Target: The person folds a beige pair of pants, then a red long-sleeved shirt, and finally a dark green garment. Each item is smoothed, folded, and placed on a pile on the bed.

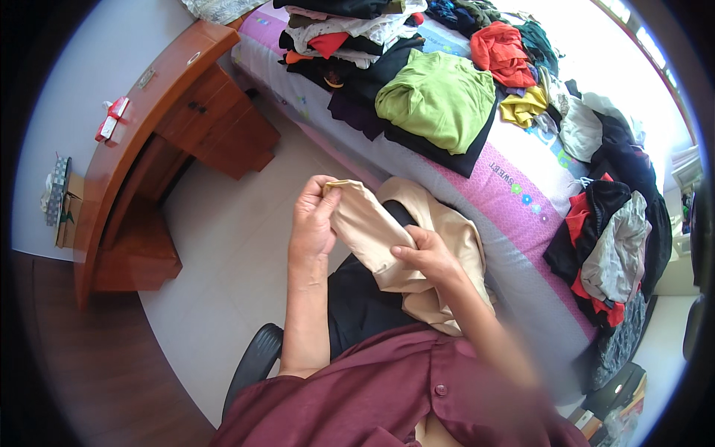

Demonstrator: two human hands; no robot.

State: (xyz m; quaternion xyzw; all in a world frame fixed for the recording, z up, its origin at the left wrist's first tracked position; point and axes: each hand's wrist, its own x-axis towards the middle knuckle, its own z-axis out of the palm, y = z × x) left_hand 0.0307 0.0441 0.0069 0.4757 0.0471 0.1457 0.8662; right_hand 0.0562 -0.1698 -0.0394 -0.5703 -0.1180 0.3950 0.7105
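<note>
A beige cloth garment [368, 229] is stretched between my two hands above my lap. My left hand [314, 218] pinches its narrow end, thumb on top and fingers behind. Farther down the same tube-like part, my right hand [433, 251] grips the fabric, its thumb pressed on the upper face. The rest of the garment drapes over my right thigh and against the side of the bed; its full shape is hidden by folds. Closest on the mattress lies a light green garment [438, 100] on top of dark folded cloth [441, 151].
The bed [503, 167] bears a stack of folded clothes [352, 33] and loose heaps, including a red garment [500, 53] and a grey one [614, 251]. To the left stands a wooden desk [162, 84] with a tissue pack [111, 120]. A black chair armrest [257, 357] is beside me.
</note>
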